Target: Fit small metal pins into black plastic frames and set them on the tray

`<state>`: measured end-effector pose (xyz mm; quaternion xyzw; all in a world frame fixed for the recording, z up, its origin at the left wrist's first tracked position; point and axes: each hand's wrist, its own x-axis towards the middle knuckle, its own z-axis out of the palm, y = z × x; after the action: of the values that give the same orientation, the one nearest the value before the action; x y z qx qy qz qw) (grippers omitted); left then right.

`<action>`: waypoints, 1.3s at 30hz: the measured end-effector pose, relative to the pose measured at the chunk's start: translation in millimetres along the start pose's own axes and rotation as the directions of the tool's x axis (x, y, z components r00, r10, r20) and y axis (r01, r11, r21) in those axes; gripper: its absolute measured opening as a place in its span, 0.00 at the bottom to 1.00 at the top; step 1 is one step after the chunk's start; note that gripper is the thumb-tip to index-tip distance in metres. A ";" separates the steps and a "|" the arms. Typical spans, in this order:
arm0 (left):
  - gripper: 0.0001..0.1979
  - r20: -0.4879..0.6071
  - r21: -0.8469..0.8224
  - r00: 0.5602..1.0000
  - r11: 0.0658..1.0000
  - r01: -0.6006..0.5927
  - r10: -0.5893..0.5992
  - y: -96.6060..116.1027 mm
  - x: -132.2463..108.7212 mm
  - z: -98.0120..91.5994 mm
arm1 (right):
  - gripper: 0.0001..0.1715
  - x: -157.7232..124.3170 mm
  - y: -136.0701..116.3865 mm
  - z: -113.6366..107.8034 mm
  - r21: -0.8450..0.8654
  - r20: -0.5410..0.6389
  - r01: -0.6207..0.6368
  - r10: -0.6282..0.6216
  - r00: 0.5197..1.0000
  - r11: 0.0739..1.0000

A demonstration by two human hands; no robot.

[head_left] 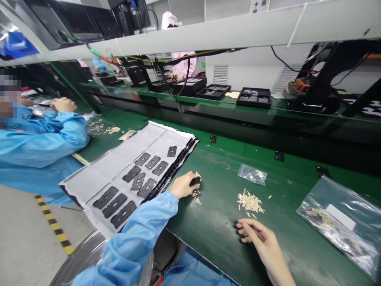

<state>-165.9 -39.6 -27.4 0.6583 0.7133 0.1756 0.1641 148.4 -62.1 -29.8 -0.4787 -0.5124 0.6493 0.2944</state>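
My left hand (183,186) is closed, with a small dark flat piece (195,181) between its fingertips. Small cream-coloured strips (196,195) lie on the green bench just under and beside those fingers. My right hand (258,238) hovers low over the bench, fingers loosely curved and apart, with nothing visible in it. Just beyond it is a loose pile of cream strips (250,201). To the left of my left hand, several black plates with cut-outs (114,205) rest in rows on a white-lined stack of sheets (119,159).
Behind the strips lies a small clear bag (252,174); a larger zip bag of parts (339,226) is at the right. Small black pieces (279,156) sit along the bench's back edge. A co-worker in a blue sleeve (44,135) works at the left. Overhead runs a beam (208,37).
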 end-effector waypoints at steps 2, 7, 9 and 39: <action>0.10 0.022 -0.007 1.000 1.000 -0.003 0.003 -2.7 2.9 -1.6 | 0.20 0.6 0.5 -0.5 -0.004 -0.003 -0.002 0.002 1.000 1.000; 0.10 0.024 -0.067 1.000 0.998 0.015 -0.014 -4.0 1.9 -7.2 | 0.21 0.4 -1.4 -1.8 -0.006 -0.029 0.015 -0.015 0.999 1.000; 0.10 0.009 -0.103 1.000 0.994 0.029 -0.029 -3.7 -0.6 -9.5 | 0.21 0.4 -2.8 -2.7 -0.012 -0.038 0.016 -0.016 0.999 1.000; 0.17 -0.033 -0.625 0.994 0.778 0.059 -0.102 26.9 -33.8 0.1 | 0.24 87.0 -33.5 134.0 0.160 0.184 0.082 -0.112 0.976 0.984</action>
<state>-139.5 -71.3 -14.8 0.5301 0.6476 0.4156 0.3564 -11.0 -27.4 -23.7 -0.3643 -0.5106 0.7144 0.3103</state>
